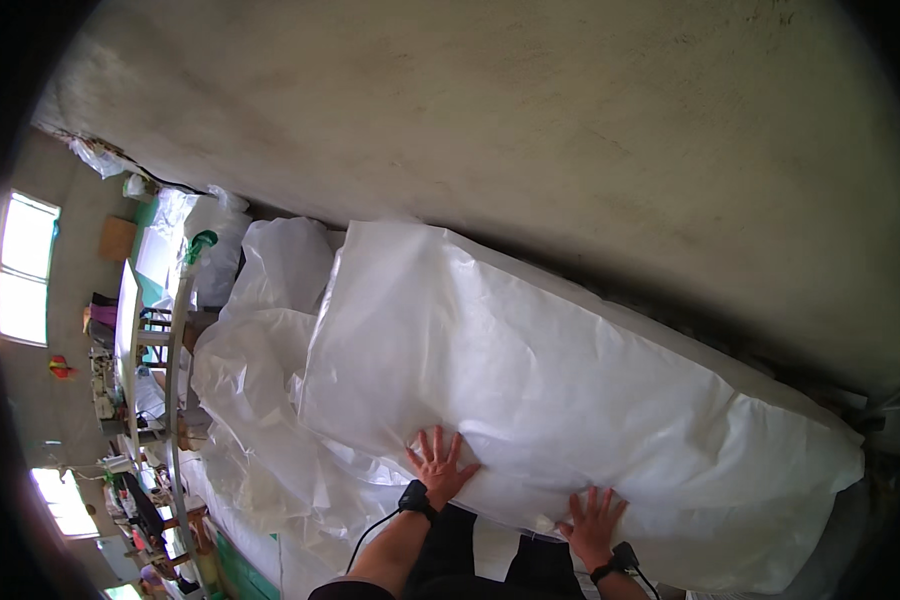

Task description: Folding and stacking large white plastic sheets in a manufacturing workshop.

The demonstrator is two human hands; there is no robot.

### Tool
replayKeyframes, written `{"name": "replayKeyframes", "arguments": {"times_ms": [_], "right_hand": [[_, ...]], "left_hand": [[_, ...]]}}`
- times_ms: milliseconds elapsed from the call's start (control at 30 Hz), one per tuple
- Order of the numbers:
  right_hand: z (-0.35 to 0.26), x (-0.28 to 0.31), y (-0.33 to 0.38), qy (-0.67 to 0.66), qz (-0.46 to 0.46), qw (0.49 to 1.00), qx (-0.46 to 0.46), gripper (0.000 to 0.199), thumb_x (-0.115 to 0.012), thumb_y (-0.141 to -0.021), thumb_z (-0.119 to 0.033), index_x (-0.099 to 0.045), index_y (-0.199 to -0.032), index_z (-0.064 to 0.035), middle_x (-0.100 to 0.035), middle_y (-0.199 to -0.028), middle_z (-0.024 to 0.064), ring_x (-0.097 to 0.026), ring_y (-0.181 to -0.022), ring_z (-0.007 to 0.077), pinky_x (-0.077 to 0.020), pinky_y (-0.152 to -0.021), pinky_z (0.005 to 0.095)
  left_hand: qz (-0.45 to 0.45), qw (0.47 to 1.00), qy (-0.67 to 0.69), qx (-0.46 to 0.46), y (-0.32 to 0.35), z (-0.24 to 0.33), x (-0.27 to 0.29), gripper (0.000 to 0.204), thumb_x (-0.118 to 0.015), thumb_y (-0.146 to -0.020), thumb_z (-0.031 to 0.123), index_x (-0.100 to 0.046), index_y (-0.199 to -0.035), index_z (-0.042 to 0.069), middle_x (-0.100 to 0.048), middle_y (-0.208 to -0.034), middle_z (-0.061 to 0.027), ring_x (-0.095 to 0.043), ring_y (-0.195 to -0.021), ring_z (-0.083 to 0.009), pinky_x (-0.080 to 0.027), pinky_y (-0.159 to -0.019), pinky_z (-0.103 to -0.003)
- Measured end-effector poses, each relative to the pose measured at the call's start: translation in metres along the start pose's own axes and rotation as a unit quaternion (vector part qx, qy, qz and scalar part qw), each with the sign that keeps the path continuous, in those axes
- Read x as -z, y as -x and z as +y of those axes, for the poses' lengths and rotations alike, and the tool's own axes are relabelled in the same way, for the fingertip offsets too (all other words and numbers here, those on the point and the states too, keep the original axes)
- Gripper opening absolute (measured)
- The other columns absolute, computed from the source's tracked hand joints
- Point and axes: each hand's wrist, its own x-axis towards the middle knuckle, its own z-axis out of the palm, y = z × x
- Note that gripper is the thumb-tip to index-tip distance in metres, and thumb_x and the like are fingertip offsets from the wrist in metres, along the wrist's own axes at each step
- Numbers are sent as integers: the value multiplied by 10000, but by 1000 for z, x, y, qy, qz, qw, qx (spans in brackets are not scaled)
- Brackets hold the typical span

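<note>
A large sheet of white woven plastic fabric [530,380] lies spread in front of me, folded over itself. My left hand [438,462] presses flat on its near edge, fingers spread. My right hand [592,520] also lies flat on the near edge, further right, fingers apart. Both wrists wear black bands with a thin cable. Neither hand grips anything.
More crumpled white fabric [255,380] is heaped to the left. A plain grey wall [530,120] rises behind the sheet. At the far left stand a long work table [128,330], bright windows [25,265] and cluttered benches.
</note>
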Motion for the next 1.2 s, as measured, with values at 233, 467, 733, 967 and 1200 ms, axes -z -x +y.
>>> {"name": "replayKeyframes", "arguments": {"times_ms": [233,467,733,967,1200], "right_hand": [[-4,3,-6,47,-13,999,3,759,-706,-677,-510,-467,-1321,-188,-254,-1449,211,-125,-1349,493,-98,-979,769],[-2,28,-27,-9,-145,989,-23,658,-673,-729,-461,-477,-1276,-152,-327,-1378,199,-256,-1272,450,-291,-902,667],[-177,110,-178,5,-35,995,-90,1059,-824,-579,-438,-246,-1444,-241,-163,-1491,217,-232,-1295,528,-328,-917,694],[-201,47,-210,9,-138,979,-148,1058,-835,-579,-400,-252,-1445,-226,-32,-1504,242,-140,-1287,606,-357,-841,728],[-200,51,-224,8,-194,970,-149,1010,-818,-620,-367,-261,-1447,-205,-22,-1499,263,-130,-1287,613,-395,-833,700]], "left_hand": [[8,1000,-3,-2,6,-4,-15,859,-543,-749,691,-314,-1437,231,-92,-1533,-140,9,-1394,-441,-69,-1026,-702],[-117,988,-6,-95,-30,-37,41,690,-580,-807,543,-402,-1369,185,-319,-1429,-167,-383,-1235,-421,-458,-844,-568],[326,935,91,-103,-214,-57,255,500,-620,-845,348,-494,-1303,194,-331,-1444,-122,-244,-1352,-378,-158,-1050,-624],[228,971,58,-52,-329,-126,173,572,-545,-879,437,-370,-1394,258,-207,-1513,-86,-166,-1387,-372,-119,-1032,-684],[153,974,154,-66,-331,-162,126,572,-552,-872,407,-383,-1388,223,-275,-1487,-95,-255,-1358,-335,-196,-1059,-590]]}}
